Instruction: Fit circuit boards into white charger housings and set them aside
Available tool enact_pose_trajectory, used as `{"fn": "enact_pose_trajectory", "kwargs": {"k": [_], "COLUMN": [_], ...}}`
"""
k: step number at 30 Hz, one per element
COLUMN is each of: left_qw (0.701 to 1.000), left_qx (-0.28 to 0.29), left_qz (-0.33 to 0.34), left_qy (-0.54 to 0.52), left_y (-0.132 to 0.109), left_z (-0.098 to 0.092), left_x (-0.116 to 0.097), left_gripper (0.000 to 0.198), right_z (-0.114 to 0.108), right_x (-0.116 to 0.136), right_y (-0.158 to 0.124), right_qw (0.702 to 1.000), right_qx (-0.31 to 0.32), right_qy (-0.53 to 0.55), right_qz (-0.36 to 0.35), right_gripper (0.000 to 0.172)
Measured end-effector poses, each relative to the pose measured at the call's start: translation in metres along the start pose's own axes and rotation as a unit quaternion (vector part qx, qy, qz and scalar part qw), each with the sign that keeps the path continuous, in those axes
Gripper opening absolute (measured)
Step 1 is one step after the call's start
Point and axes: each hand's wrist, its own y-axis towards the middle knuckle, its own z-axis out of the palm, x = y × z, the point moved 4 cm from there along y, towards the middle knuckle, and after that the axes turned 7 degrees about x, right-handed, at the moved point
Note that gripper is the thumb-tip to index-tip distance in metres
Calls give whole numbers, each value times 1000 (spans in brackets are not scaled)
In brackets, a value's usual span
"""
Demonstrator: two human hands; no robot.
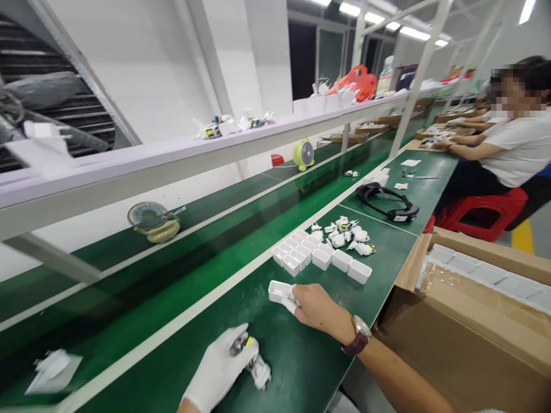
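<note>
**Your right hand (317, 307) pinches a white case (279, 291) while your left hand (221, 362) grips a small assembly (260, 371)**

Your left hand wears a soft white fabric glove, its thumb and fingers curled snugly round the assembly near the front of the green worktop (293, 353). That piece is irregular: a dark, rounded part and a dab of yellow show between your fingers, and a white plastic end sticks out past them. Whether it touches the smooth surface below, you cannot tell from here.

Your right hand is bare over the back, with white coverings on the fingertips and a watch (359, 334) on a brown strap at the wrist. Its grip is narrow, closed on one end of the case, a glossy, open-topped rectangular shell with thin walls and rounded corners.

Just beyond it, matching white cases (301, 252) sit packed in a block, with a short line of them reaching toward your right. Behind these lies a loose pile of assemblies (346, 234), jagged and mostly white, flecked with yellow and dark bits. Farther back rests a black headset (387, 203) with a curved band. To your right, a corrugated cardboard box (456, 332) stands with its top open.
</note>
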Motion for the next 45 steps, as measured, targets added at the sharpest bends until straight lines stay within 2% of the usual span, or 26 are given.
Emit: {"fn": "enact_pose_trajectory", "kwargs": {"k": [3, 4, 7, 8, 10, 13, 15, 16, 18, 21, 24, 25, 27, 28, 30, 33, 35, 38, 41, 45], "left_qw": [996, 995, 999, 1000, 1000, 992, 984, 982, 976, 964, 953, 950, 947, 947, 950, 958, 962, 966, 970, 981], "left_qx": [-68, -72, -18, -5, -21, -110, -151, -157, -156, -198, -266, -277, -286, -285, -274, -252, -241, -226, -211, -177], "left_qz": [41, 40, 10, 2, -15, -51, -53, -39, -7, -11, -79, -100, -128, -136, -143, -137, -132, -128, -118, -71], "left_qy": [49, 59, 41, 27, 2, -37, -75, -101, -152, -180, -124, -101, -72, -63, -49, -18, 0, 16, 9, -35], "left_y": [-6, -8, -17, -21, -30, -41, -44, -43, -41, -40, -44, -45, -47, -48, -47, -46, -45, -45, -46, -44], "left_z": [-10, -13, -19, -22, -28, -38, -40, -39, -37, -39, -48, -50, -50, -50, -46, -40, -37, -36, -36, -32], "left_x": [-7, -8, 1, 7, 22, 45, 56, 59, 64, 75, 94, 101, 110, 113, 116, 112, 107, 102, 100, 97], "left_gripper": [65, 65, 51, 47, 50, 75, 89, 90, 77, 53, 50, 49, 46, 44, 44, 49, 55, 62, 68, 84], "right_z": [1, 2, 5, 6, 9, 15, 22, 26, 34, 42, 53, 58, 68, 72, 76, 76, 72, 64, 58, 64], "right_x": [43, 56, 86, 92, 102, 112, 120, 124, 130, 130, 125, 125, 126, 127, 124, 111, 102, 91, 84, 77], "right_y": [19, 25, 38, 41, 47, 56, 60, 61, 61, 58, 55, 54, 53, 53, 56, 64, 68, 72, 73, 73], "right_qw": [995, 991, 978, 974, 968, 961, 955, 950, 940, 932, 930, 930, 929, 931, 946, 970, 976, 978, 967, 946], "right_qx": [20, 25, 36, 37, 36, 30, 28, 30, 26, -19, -43, -34, -3, 13, 42, 72, 80, 68, 52, 123], "right_qy": [9, 12, 16, 16, 15, 19, 24, 26, 41, 104, 131, 122, 99, 96, 117, 148, 142, 137, 153, 160], "right_qz": [-100, -131, -206, -224, -249, -274, -296, -309, -338, -347, -340, -346, -357, -353, -300, -180, -143, -139, -195, -253], "right_gripper": [16, 16, 14, 13, 11, 11, 11, 11, 15, 26, 59, 62, 48, 39, 30, 30, 31, 35, 49, 64]}}
